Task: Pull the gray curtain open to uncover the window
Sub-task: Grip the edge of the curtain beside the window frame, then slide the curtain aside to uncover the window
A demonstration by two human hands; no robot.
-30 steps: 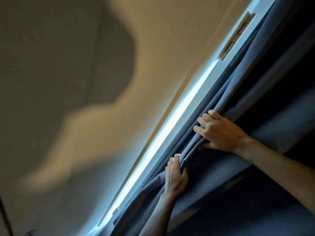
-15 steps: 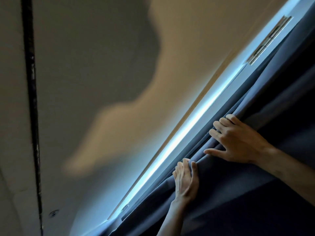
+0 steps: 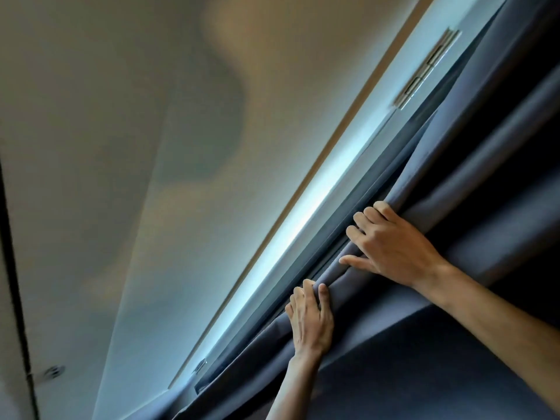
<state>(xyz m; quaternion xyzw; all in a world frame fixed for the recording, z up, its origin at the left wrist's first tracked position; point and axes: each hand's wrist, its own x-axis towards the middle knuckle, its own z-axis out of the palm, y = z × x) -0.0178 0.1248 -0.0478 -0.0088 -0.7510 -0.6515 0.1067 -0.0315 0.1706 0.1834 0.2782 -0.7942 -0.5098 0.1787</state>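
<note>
The gray curtain (image 3: 472, 183) fills the right side of the tilted head view in heavy folds. A narrow bright strip of window (image 3: 291, 234) shows along its left edge. My left hand (image 3: 310, 319) grips the curtain's leading edge low down, fingers curled over the fabric. My right hand (image 3: 391, 244) holds the same edge higher up, fingers hooked behind a fold and thumb pressed on the front.
A pale wall (image 3: 145, 165) with soft shadows lies left of the window. A metal hinge (image 3: 427, 66) sits on the white window frame at the upper right. A dark vertical seam (image 3: 18, 286) runs down the far left.
The view has swung, so the wall and window strip sit differently in frame. Both hands stay on the curtain edge, and the bright window strip looks slightly wider.
</note>
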